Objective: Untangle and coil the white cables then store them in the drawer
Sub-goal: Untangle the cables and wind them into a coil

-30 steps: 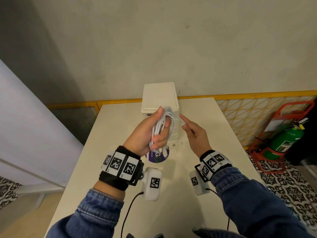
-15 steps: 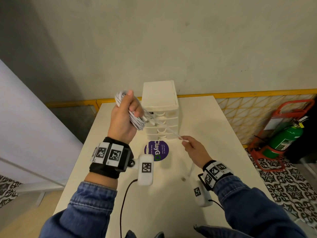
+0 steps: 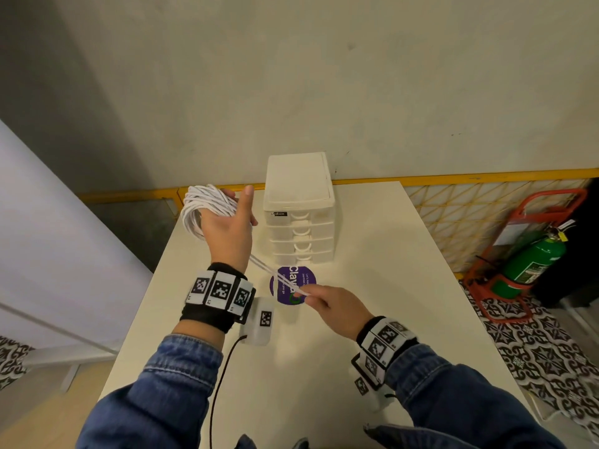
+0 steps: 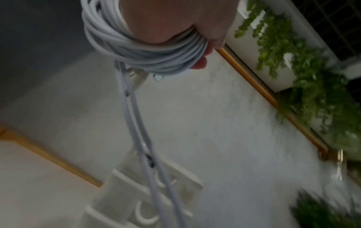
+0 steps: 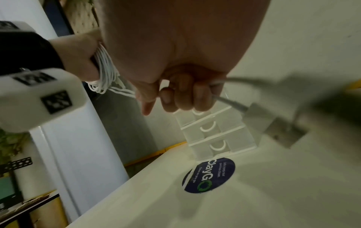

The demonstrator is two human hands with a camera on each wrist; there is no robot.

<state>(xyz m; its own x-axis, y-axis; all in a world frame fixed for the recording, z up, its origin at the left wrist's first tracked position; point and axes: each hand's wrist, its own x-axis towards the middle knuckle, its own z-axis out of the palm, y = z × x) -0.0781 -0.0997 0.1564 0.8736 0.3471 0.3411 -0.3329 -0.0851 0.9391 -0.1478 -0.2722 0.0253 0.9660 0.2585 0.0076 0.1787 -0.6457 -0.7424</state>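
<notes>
My left hand (image 3: 230, 228) is raised left of the white drawer unit (image 3: 299, 215) and grips a coil of white cables (image 3: 201, 205) wound round it. The left wrist view shows the coil (image 4: 148, 52) under the curled fingers, with two strands (image 4: 136, 123) running down. These strands (image 3: 269, 270) stretch taut to my right hand (image 3: 330, 306), which pinches them above the purple sticker (image 3: 304, 277). In the right wrist view, USB plugs (image 5: 259, 117) hang from the right hand (image 5: 179, 95). All drawers look closed.
The drawer unit stands at the back of the cream table (image 3: 372, 254), against the wall. A green fire extinguisher (image 3: 531, 257) in a red stand is on the floor to the right. Yellow railing runs behind the table.
My left hand has lifted the coil up and to the left, away from the drawer front. My right hand has drawn back toward me, pulling the loose strands taut.
</notes>
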